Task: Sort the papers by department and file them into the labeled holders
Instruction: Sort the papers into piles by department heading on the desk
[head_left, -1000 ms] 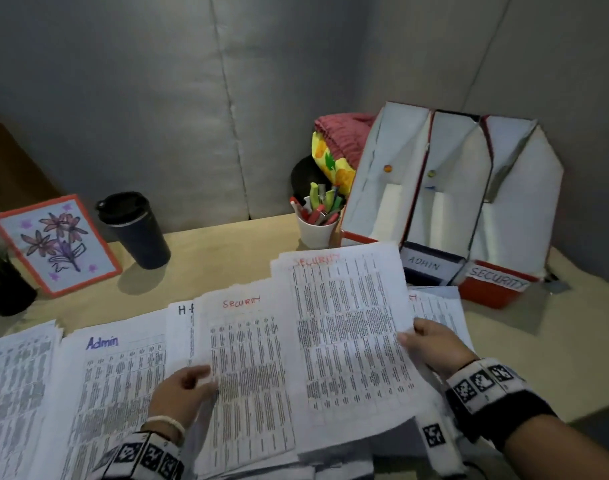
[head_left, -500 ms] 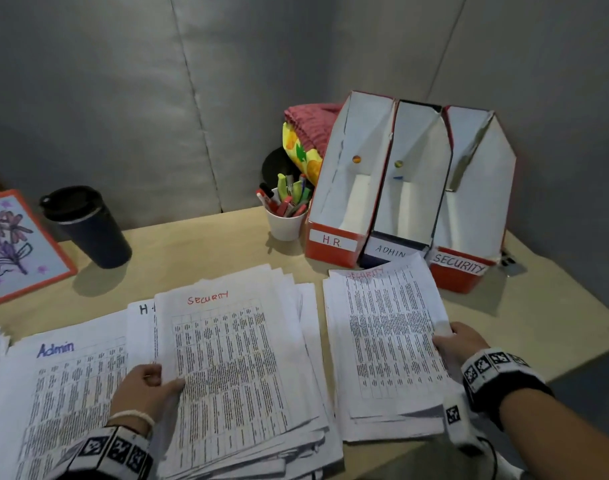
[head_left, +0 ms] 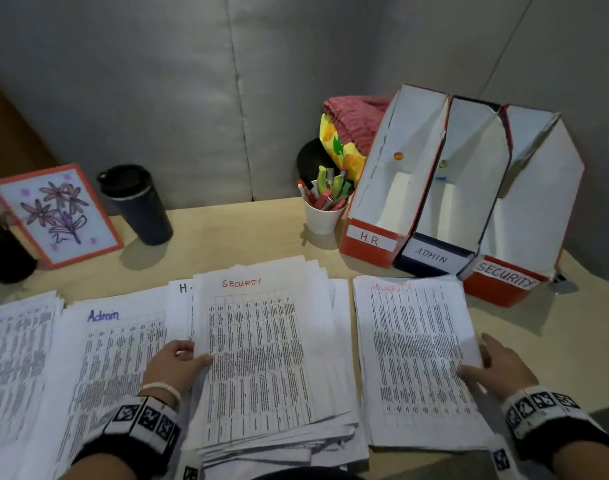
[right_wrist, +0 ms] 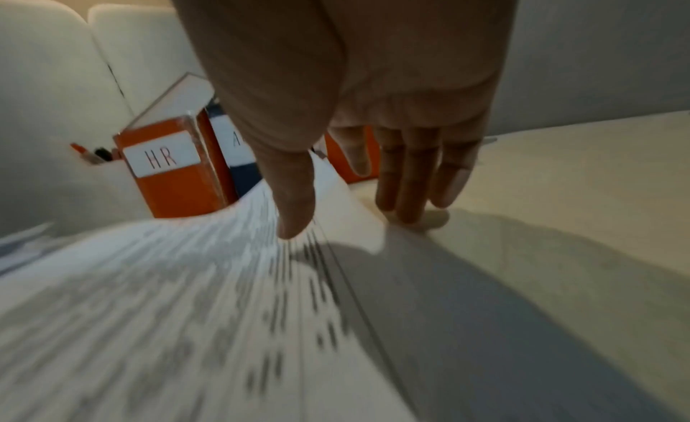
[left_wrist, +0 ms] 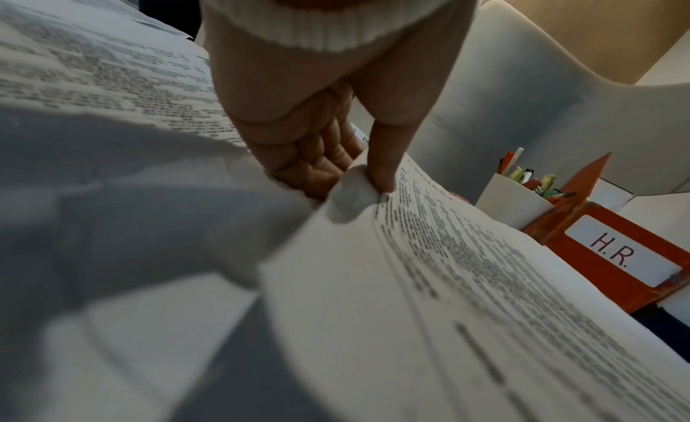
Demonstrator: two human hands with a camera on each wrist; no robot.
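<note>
Holders (head_left: 368,242) labelled H.R., ADMIN, SECURITY; sheets (head_left: 258,355) headed SECURITY, Admin.

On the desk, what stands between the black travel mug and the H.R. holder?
In the head view, a white cup of pens and markers stands between the black travel mug and the H.R. holder, close beside the holder; bare desktop fills the rest.

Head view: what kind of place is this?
Probably an office desk in a padded cubicle: three file holders labelled H.R., ADMIN and SECURITY, a cup of pens, and stacks of printed papers.
</note>
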